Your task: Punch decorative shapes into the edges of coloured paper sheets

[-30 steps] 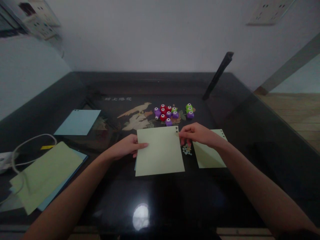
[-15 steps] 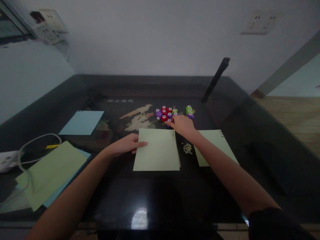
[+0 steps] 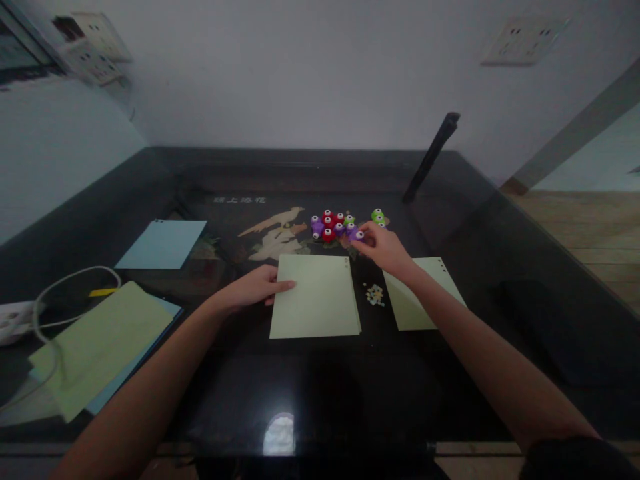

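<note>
My left hand (image 3: 260, 285) is closed on the left edge of a small stack of pale green paper (image 3: 315, 300), thumb on top and fingers underneath. Small dark punched holes show in the stack's upper right corner. Beyond the paper, my right hand (image 3: 385, 247) pinches a small purple craft punch (image 3: 358, 235) with a white eye-like top. It is at the right end of a cluster of similar red punches (image 3: 328, 233), purple ones and a green one. Whether the held punch touches the table is unclear. Partly behind my hand stand green punches (image 3: 377, 215).
Tiny paper cut-outs (image 3: 375, 295) lie beside another punched green sheet (image 3: 420, 300), partly under my right forearm. A blue sheet (image 3: 163, 245) lies at left, near stacked green and blue paper (image 3: 100, 347) and a white cable (image 3: 37, 313). A black post (image 3: 431, 159) rises behind.
My right hand has moved to the right along the near side of the cluster, with the purple craft punch in its fingers. My left hand keeps its hold on the paper, which has turned very slightly.
</note>
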A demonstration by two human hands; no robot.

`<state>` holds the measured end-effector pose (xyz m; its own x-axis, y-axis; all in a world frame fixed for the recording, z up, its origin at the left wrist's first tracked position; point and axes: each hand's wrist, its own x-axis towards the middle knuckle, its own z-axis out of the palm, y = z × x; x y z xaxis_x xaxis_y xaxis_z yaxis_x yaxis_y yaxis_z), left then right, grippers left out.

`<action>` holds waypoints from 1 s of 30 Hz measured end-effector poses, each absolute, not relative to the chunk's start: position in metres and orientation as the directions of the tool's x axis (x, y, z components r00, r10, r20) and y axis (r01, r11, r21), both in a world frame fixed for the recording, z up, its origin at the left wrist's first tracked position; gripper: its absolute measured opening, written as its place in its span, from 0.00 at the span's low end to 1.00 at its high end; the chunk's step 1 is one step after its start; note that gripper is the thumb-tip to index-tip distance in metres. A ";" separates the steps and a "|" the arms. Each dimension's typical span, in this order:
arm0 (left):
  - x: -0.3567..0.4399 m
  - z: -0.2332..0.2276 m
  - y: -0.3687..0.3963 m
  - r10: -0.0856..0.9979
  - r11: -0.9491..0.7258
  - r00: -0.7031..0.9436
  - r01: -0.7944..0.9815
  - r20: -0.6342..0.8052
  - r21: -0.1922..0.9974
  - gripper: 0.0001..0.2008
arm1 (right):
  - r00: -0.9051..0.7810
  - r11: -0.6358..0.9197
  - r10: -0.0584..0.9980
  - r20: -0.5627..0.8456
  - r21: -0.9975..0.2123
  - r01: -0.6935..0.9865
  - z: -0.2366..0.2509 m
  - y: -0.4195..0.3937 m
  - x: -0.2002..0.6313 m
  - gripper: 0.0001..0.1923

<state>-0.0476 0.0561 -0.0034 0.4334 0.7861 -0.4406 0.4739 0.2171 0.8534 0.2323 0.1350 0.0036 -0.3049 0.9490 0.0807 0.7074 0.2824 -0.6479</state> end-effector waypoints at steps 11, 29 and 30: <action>-0.008 0.007 0.029 0.821 0.310 0.366 0.359 -0.438 0.880 0.23 | -0.294 -0.289 0.919 -0.261 -0.956 -0.052 0.013 0.044 0.288 0.20; -0.012 0.003 0.018 0.805 0.293 0.351 0.467 -0.479 0.834 0.20 | -0.425 -0.449 0.822 -0.379 -0.891 -0.073 0.011 0.040 0.286 0.19; -0.012 0.003 0.019 0.802 0.293 0.353 0.469 -0.481 0.833 0.20 | -0.424 -0.457 0.820 -0.384 -0.885 -0.083 0.011 0.039 0.285 0.20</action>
